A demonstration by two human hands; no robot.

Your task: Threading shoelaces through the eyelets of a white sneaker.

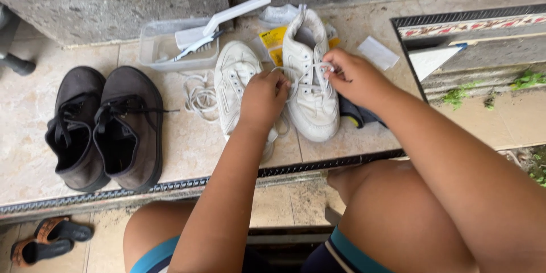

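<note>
On the tiled step, between the bare knees: white shoe [310,96], toe toward the person, with its lace [310,74] half threaded. Left hand [263,99] curled shut, pinching the lace at the eyelets; right hand [355,77] pinching the other lace end, fingertips closed on it. Likely light, with a soft upper and firmer sole; lace thin, limp, easy to slip. Best held near the lace tips. Beside it, 1 unlaced shoe [236,79] and 2 dark shoes [105,125].
</note>
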